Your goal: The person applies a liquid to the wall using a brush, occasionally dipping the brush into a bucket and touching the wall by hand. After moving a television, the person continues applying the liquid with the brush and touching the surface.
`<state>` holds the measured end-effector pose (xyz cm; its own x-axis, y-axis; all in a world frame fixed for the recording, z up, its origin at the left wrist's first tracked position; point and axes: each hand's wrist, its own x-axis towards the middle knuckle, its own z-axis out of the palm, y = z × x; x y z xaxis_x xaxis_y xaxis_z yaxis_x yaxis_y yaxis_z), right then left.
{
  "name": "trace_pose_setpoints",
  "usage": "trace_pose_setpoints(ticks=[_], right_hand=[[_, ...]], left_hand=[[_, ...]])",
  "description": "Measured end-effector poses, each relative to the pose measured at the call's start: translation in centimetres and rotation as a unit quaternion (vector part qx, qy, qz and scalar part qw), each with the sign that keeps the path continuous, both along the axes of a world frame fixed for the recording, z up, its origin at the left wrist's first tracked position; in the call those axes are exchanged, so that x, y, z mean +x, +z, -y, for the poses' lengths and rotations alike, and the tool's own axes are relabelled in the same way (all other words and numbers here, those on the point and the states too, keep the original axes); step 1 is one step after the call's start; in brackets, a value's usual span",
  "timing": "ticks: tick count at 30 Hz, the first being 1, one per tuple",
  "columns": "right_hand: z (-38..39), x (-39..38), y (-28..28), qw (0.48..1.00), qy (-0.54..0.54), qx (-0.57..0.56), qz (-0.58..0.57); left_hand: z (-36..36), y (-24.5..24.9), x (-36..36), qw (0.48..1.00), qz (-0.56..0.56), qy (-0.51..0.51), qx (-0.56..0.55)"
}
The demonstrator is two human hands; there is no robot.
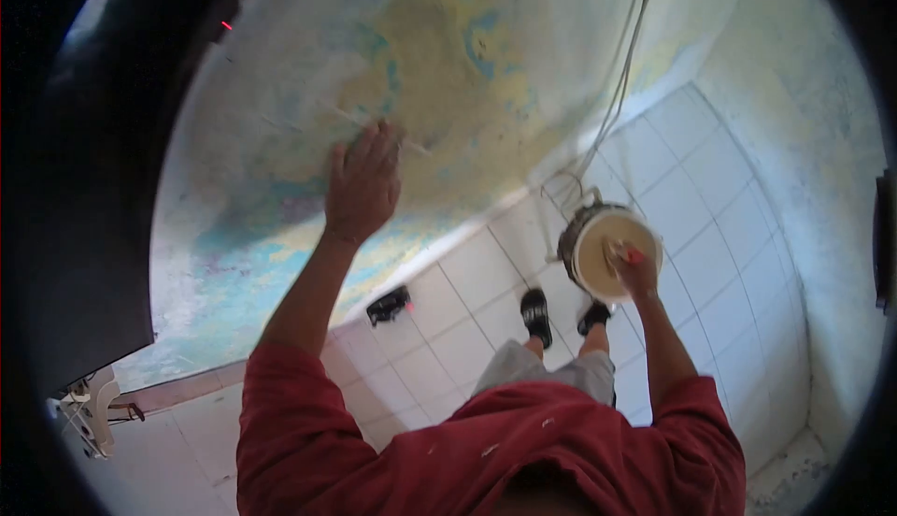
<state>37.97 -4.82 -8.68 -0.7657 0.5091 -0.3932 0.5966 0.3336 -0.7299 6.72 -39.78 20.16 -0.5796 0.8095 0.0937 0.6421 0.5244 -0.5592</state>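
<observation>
My left hand (363, 179) lies flat against the patchy wall (439, 67), fingers stretched upward, with nothing in it. The wall's surface is blotched with yellow, turquoise and white, and a damp-looking brownish area spreads around the hand. My right hand (637, 278) reaches over a round bucket (576, 278) with a pale rim and beige contents. Its fingers are closed on a small tool with a red handle (635, 256); the tool's pale end overlaps the beige contents, and I cannot tell its exact kind.
Cables (619, 95) hang down the wall to the bucket. A small black object (389, 306) sits on the white tiled floor (439, 282) by the wall base. A dark panel (84, 236) stands at left, a pale object (98, 408) below it. Another wall (794, 77) rises at right.
</observation>
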Motion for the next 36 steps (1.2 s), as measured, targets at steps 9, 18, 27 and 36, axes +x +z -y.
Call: trace_pose_setpoints(ticks=[9,18,27,36], right_hand=[[-1.9,5.8,4.5,0.767,-0.329,-0.455,-0.309],[3.6,-5.8,19.2,0.561,-0.275,-0.605,-0.494],[5.0,-19.3,30.5,0.531,-0.144,-0.516,-0.657],[9.5,-21.9,26.9,0.566,-0.171,-0.392,-0.705]], left_hand=[[-1.8,9.1,-0.4,0.988,-0.076,-0.041,0.125],[-2.6,15.1,-1.3,0.978,-0.14,-0.095,0.119],[-3.8,14.8,-3.0,0.955,-0.258,-0.115,0.093],[-4.1,14.6,-2.8,0.96,-0.261,-0.081,0.066]])
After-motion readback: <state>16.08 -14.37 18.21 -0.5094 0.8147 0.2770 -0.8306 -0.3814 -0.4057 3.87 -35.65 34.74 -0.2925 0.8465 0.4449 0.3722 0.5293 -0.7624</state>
